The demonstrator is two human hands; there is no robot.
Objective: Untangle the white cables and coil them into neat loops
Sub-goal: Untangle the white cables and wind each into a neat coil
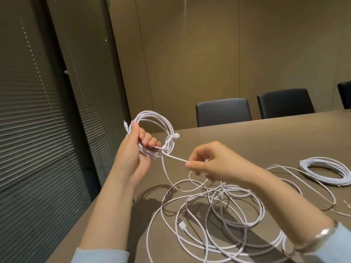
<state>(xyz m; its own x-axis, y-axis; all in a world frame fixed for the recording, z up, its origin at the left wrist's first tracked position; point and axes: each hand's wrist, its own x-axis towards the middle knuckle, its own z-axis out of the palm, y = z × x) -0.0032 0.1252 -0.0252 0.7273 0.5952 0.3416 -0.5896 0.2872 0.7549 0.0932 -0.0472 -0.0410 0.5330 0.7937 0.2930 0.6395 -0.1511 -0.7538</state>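
- Holding a half-made coil of white cable up above the tabletop, the left hand has its fingers curled through the loops and its thumb laid along their outer edge, which keeps the turns stacked so they cannot spring apart.
- A small plug pokes out past the thumb at the coil's left side, and a second connector sticks out on the right; a strand seems to be wound across the bundle there, though the crossing is too fine to read with certainty.
- The right hand pinches a taut stretch of cable between thumb and forefinger, just right of the coil, likely to keep tension while the next turn is guided on.
- From that pinch the cable drops down into the loose tangle of white cable sprawled on the tabletop below both wrists, with a USB plug lying among its loops.
- A finished coil lies flat at the right edge, well apart from the hands, set aside where it cannot snag again.
- Judging from this, one cable is done, one is part-wound, and much of the tangle is left to sort.
- Dark chairs stand along the far side.
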